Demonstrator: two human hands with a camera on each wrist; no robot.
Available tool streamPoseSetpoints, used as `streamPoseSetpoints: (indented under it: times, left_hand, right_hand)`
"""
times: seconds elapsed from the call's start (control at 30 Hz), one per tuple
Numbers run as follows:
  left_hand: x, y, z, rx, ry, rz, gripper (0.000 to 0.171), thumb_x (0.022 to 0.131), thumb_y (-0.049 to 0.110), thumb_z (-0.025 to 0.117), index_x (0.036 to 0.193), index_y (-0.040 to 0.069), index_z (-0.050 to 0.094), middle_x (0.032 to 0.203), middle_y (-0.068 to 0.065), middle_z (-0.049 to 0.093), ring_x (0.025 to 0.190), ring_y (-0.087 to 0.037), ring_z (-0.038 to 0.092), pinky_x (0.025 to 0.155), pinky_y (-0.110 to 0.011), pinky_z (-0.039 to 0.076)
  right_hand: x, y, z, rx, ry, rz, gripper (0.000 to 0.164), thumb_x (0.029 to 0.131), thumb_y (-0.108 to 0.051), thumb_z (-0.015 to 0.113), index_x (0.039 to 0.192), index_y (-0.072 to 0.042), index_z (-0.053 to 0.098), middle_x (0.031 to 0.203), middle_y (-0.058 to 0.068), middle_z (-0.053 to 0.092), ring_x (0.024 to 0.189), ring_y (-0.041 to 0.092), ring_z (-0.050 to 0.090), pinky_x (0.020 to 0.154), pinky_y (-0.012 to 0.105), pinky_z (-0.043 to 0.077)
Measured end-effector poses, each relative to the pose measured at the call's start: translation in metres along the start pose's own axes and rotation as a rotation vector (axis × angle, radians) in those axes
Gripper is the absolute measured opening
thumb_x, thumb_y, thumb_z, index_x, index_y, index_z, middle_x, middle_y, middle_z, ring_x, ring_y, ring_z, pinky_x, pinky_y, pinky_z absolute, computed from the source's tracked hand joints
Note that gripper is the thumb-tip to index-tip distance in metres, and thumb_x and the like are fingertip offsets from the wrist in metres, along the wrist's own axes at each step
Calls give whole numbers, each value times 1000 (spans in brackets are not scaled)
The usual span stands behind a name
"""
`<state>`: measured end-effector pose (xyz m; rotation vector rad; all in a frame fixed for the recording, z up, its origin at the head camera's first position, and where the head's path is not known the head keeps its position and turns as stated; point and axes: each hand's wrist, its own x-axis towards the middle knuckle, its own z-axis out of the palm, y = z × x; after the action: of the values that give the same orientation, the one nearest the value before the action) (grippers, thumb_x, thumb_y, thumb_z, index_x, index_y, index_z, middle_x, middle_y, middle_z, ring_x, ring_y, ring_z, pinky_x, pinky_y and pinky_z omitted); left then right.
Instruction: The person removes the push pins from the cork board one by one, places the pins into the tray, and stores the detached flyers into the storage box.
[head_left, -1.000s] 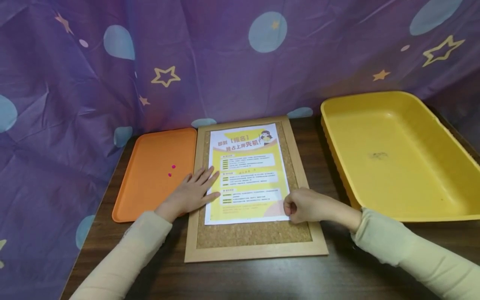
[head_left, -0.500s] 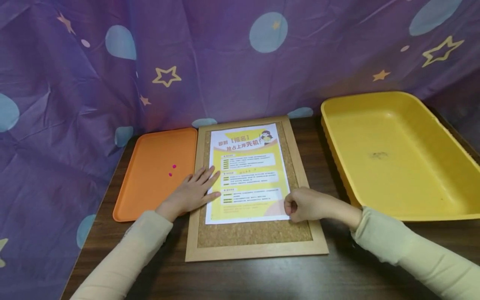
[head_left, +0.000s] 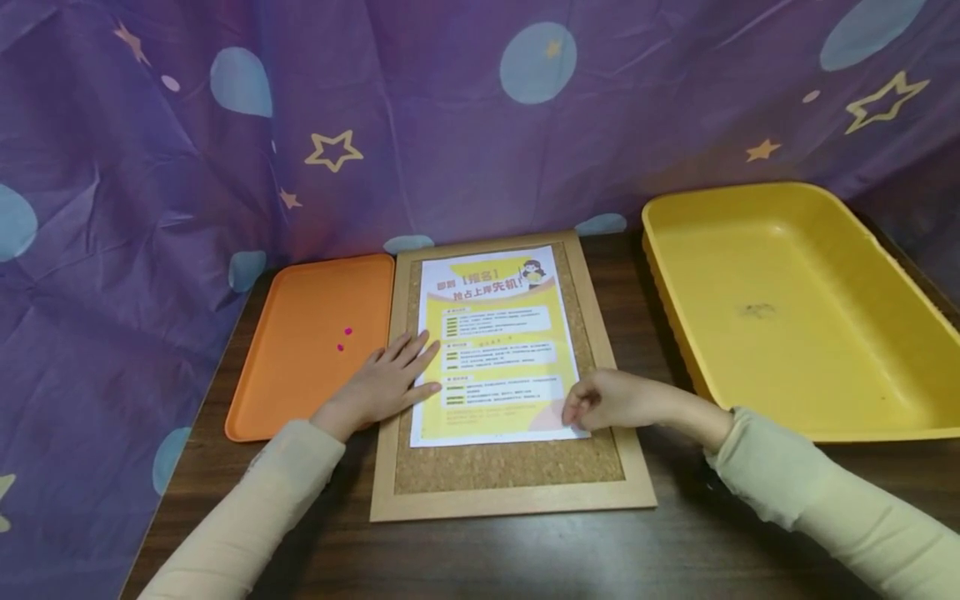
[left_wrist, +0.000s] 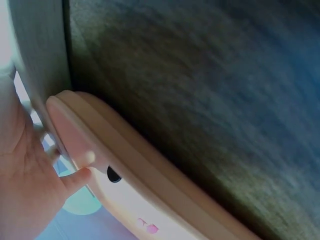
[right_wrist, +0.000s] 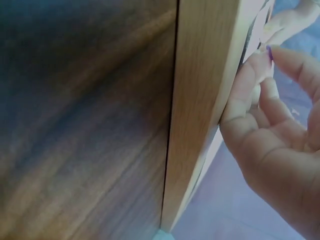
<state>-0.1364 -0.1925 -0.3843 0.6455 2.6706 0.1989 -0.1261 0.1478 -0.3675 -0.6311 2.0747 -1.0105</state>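
Observation:
A yellow and white printed poster (head_left: 495, 358) lies on a wood-framed corkboard (head_left: 510, 467). My left hand (head_left: 386, 383) rests with spread fingers on the poster's left edge. At the lower right corner is my right hand (head_left: 603, 402), finger and thumb pinched together with the other fingers curled. In the right wrist view a small purple pushpin (right_wrist: 269, 53) shows between those fingertips, mostly hidden. Two small magenta pushpins (head_left: 348, 332) lie on the orange tray (head_left: 300, 375) beside the left hand; their shape is blurred.
To the right stands a large, deep yellow tub (head_left: 795, 333) close beside the board. Everything sits on a dark wooden table (head_left: 525, 558). Behind it hangs a purple curtain (head_left: 435, 125) with stars and blue spots.
My right hand has shifted slightly left and up at the poster's corner, and its tightly curled fingers have loosened a little. The left hand has stayed in place.

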Motion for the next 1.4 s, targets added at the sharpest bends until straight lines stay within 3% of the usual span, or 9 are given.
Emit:
streamPoseSetpoints:
  times: [0.23, 0.47, 0.7, 0.87, 1.03, 1.13, 1.23, 1.3, 1.4]
  left_hand:
    - [1, 4, -6, 18, -17, -6, 70, 99, 52, 37, 155, 16, 12, 162, -11, 6, 149, -36, 6, 115, -64, 13]
    - [2, 7, -14, 20, -46, -22, 71, 98, 53, 37, 155, 17, 14, 162, -11, 8, 149, -36, 8, 116, -63, 12]
    - [5, 6, -14, -2, 37, 11, 65, 99, 48, 40, 152, 15, 25, 160, -12, 20, 147, -37, 18, 117, -59, 16]
    - [2, 4, -12, -79, 76, 20, 62, 100, 44, 42, 150, 9, 31, 158, -16, 24, 145, -39, 21, 116, -59, 18]
    - [-4, -2, -14, -185, 227, 35, 50, 99, 31, 49, 140, 1, 46, 146, -21, 43, 137, -38, 38, 112, -54, 31]
    - [-12, -10, -21, -258, 313, -18, 45, 99, 26, 51, 136, 0, 49, 138, -22, 50, 129, -38, 47, 106, -53, 38]
    - [-22, -22, -27, -315, 349, -128, 46, 99, 26, 51, 137, 1, 47, 140, -22, 48, 127, -39, 48, 103, -55, 40]
    - [-31, -32, -30, -324, 370, -203, 47, 99, 25, 50, 140, 2, 45, 142, -23, 45, 129, -40, 45, 103, -56, 40]
    - [-45, -49, -33, -335, 427, -260, 45, 98, 18, 51, 139, 0, 45, 141, -26, 45, 125, -43, 46, 99, -58, 41]
  right_hand:
    - [0, 0, 1, 57, 75, 43, 13, 86, -4, 65, 94, 3, 72, 84, 7, 70, 74, 12, 55, 68, 24, 48]
    - [-1, -4, 0, 69, 85, 32, 13, 87, -4, 63, 93, 5, 72, 86, 8, 71, 75, 10, 54, 68, 23, 47]
    - [-4, -7, -1, 49, 82, -2, 14, 88, -4, 63, 94, 6, 71, 88, 10, 71, 76, 10, 53, 66, 21, 46]
    - [-3, -9, 2, 44, 69, -15, 14, 88, -4, 62, 94, 5, 71, 90, 11, 71, 78, 10, 55, 70, 21, 47]
    - [-2, -11, 2, 46, 67, -19, 13, 87, -4, 62, 94, 5, 70, 88, 9, 68, 77, 13, 53, 68, 21, 45]
    - [-1, -12, 2, 53, 66, -19, 13, 87, -4, 62, 94, 5, 70, 85, 6, 65, 75, 13, 51, 65, 20, 43]
    - [0, -13, 3, 65, 56, -21, 13, 87, -3, 63, 93, 6, 69, 82, 4, 64, 73, 13, 50, 64, 19, 43]
    - [0, -12, 3, 77, 47, -23, 13, 87, -3, 63, 93, 6, 69, 81, 4, 64, 72, 12, 51, 63, 19, 43]
    - [1, -12, 4, 91, 42, -19, 13, 88, -2, 62, 94, 7, 68, 81, 4, 65, 71, 11, 51, 63, 19, 45]
